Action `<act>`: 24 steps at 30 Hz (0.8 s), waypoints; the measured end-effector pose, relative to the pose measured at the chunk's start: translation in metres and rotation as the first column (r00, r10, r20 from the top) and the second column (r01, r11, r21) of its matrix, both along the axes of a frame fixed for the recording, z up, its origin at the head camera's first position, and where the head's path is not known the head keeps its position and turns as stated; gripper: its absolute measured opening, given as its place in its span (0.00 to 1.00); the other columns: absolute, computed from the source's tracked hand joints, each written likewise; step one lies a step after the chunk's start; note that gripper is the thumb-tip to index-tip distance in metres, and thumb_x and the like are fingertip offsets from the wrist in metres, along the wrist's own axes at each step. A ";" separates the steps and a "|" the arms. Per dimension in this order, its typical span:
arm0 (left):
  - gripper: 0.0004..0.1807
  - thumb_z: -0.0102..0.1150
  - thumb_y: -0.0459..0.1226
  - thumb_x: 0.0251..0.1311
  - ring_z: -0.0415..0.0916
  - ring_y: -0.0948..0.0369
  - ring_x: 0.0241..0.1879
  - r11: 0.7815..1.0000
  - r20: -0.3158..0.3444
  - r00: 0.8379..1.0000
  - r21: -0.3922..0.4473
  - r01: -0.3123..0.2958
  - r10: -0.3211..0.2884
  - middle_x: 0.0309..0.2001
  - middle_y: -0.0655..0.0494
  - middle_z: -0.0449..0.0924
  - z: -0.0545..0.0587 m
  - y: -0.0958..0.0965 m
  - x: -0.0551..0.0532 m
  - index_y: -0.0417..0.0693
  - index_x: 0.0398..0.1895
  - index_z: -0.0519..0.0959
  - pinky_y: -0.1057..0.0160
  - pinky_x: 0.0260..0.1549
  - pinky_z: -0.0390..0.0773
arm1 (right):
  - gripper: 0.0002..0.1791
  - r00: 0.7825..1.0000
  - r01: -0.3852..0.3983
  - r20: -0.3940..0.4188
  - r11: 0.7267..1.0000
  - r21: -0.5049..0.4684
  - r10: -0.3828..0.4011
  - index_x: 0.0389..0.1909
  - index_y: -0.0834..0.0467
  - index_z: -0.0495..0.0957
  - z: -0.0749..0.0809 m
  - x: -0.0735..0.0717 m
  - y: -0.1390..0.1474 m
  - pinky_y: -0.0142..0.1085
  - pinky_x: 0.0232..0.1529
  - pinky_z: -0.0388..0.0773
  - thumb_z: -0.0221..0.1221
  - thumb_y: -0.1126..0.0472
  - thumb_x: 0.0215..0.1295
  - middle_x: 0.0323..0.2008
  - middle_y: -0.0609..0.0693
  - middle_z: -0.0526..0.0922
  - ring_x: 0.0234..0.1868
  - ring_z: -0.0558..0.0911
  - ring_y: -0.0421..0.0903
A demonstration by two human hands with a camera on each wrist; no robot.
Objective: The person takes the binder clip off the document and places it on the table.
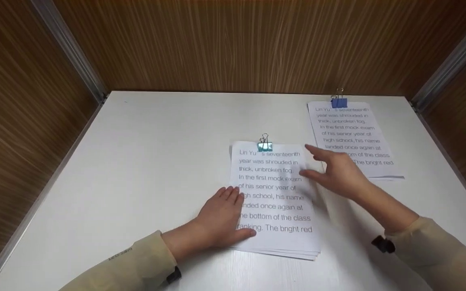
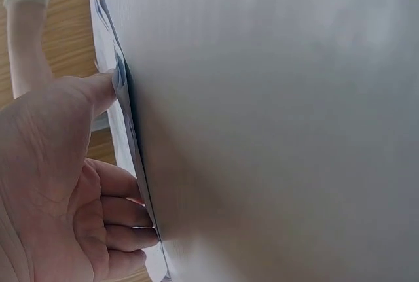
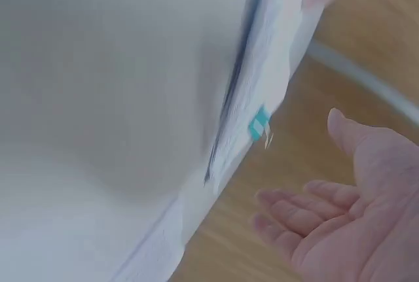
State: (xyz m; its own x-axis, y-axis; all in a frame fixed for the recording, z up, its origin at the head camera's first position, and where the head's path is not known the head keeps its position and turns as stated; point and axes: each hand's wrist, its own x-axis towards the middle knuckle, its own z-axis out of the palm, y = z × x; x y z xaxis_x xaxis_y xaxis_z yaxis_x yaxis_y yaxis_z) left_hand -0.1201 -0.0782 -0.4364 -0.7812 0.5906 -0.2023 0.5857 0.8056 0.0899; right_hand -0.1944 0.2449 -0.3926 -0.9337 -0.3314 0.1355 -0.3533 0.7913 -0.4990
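A stack of printed sheets (image 1: 273,242) lies on the white table, with a teal binder clip (image 1: 265,146) on its top edge. My left hand (image 1: 223,216) rests along the stack's left side, thumb over the lower part of the top page and fingertips at the edge. In the left wrist view the thumb (image 2: 101,92) and fingers touch the side of the slightly parted sheets. My right hand (image 1: 338,171) hovers by the stack's upper right side, fingers spread and holding nothing. The right wrist view shows its loosely extended fingers (image 3: 308,213) apart from the teal clip (image 3: 259,123).
A second printed stack (image 1: 348,129) with a blue binder clip (image 1: 339,102) lies at the back right, partly hidden by my right hand. Wood-grain panels (image 1: 233,48) enclose the white table (image 1: 156,141) at the back and sides.
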 end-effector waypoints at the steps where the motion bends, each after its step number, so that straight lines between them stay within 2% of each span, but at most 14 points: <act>1: 0.57 0.42 0.73 0.71 0.55 0.44 0.81 1.000 0.000 1.000 0.000 -0.001 0.001 0.80 0.34 0.59 0.000 0.000 0.000 0.31 0.80 0.61 0.47 0.80 0.53 | 0.41 1.000 0.001 -0.008 1.000 -0.012 -0.001 0.75 0.64 0.72 0.002 -0.008 0.002 0.60 0.63 0.78 0.75 0.53 0.66 0.65 0.66 0.81 0.61 0.84 0.65; 5: 0.57 0.43 0.73 0.71 0.55 0.44 0.81 1.000 -0.003 1.000 0.006 -0.004 0.004 0.80 0.34 0.60 0.000 -0.001 0.000 0.31 0.80 0.61 0.47 0.80 0.53 | 0.41 1.000 -0.002 -0.006 0.999 -0.041 0.002 0.75 0.65 0.72 0.003 -0.040 0.006 0.59 0.62 0.78 0.75 0.55 0.65 0.62 0.67 0.83 0.58 0.86 0.64; 11: 0.56 0.42 0.72 0.71 0.56 0.43 0.81 1.000 -0.010 1.000 0.011 0.004 -0.004 0.79 0.33 0.60 -0.001 -0.001 0.000 0.31 0.80 0.62 0.47 0.80 0.53 | 0.42 0.996 0.001 0.094 0.998 -0.065 0.005 0.76 0.64 0.70 -0.007 -0.074 0.008 0.59 0.65 0.75 0.75 0.53 0.66 0.60 0.68 0.83 0.60 0.82 0.66; 16: 0.56 0.41 0.72 0.72 0.55 0.44 0.81 1.000 -0.004 1.000 -0.002 0.010 -0.010 0.80 0.34 0.60 -0.002 0.000 -0.002 0.31 0.80 0.61 0.47 0.80 0.53 | 0.46 0.988 -0.002 0.154 0.999 -0.053 0.010 0.78 0.62 0.67 -0.017 -0.089 0.007 0.60 0.67 0.72 0.76 0.51 0.64 0.64 0.68 0.81 0.64 0.79 0.66; 24: 0.56 0.42 0.73 0.71 0.54 0.45 0.81 1.000 0.008 1.000 -0.008 0.004 -0.004 0.80 0.36 0.59 -0.001 0.001 -0.001 0.32 0.81 0.61 0.48 0.80 0.53 | 0.53 0.965 0.004 0.263 1.000 -0.013 0.000 0.82 0.57 0.63 -0.026 -0.098 0.005 0.58 0.74 0.63 0.78 0.47 0.60 0.67 0.65 0.78 0.69 0.75 0.64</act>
